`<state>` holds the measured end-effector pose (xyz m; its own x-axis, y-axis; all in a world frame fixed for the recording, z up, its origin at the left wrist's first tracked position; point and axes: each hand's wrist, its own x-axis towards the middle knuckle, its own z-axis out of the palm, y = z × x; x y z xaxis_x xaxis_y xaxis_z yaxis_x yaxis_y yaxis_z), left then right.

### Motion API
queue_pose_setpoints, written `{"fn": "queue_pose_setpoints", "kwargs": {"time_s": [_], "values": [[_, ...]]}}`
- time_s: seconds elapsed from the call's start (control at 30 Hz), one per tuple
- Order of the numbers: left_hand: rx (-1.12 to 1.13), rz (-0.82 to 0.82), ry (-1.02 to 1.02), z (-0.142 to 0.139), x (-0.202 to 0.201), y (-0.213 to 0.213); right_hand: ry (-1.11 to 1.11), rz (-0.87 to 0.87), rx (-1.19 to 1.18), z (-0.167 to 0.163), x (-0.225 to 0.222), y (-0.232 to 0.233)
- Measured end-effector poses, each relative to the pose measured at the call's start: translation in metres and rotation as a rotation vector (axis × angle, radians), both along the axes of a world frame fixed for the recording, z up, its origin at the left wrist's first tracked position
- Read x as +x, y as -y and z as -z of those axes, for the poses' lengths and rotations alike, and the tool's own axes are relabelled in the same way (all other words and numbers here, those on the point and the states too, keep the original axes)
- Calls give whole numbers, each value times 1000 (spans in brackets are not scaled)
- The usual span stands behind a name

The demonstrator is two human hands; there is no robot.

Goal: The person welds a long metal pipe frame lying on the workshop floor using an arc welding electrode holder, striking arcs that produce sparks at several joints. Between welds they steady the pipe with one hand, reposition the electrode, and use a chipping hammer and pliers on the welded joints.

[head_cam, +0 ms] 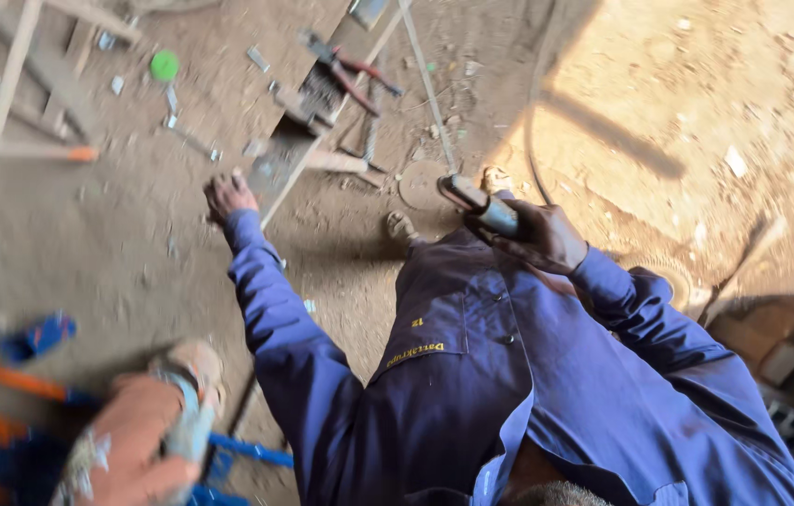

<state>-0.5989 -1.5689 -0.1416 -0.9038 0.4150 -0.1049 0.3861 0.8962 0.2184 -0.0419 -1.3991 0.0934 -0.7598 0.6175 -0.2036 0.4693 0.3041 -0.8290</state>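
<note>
Left hand [228, 195] spread flat on workbench edge [277, 173], right hand [539, 234] grip clamped on tool handle [481, 206]

Head camera, steeply downward — near, single view

Dusty wood, dull metal, matt cloth

The workbench [228, 84] is rough, dust-coated wood — the pliers [352, 75] bare dull metal with glossy red grips; the boiler suit [500, 375] is matt blue woven cloth, the floor [697, 103] gritty earth.
</note>
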Motion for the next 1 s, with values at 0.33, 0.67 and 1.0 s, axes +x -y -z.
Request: {"fn": "queue_pose_setpoints", "kwargs": {"time_s": [0.33,0.67,1.0], "values": [[104,-11,-345,18,0,-1,126,150,-14,6,-56,18],[16,-71,-93,-1,4,-4,131,190,-77,-4,-74,20],[-4,-76,-80,-16,5,-5,205,336,-241,-3,-81,22]]}}
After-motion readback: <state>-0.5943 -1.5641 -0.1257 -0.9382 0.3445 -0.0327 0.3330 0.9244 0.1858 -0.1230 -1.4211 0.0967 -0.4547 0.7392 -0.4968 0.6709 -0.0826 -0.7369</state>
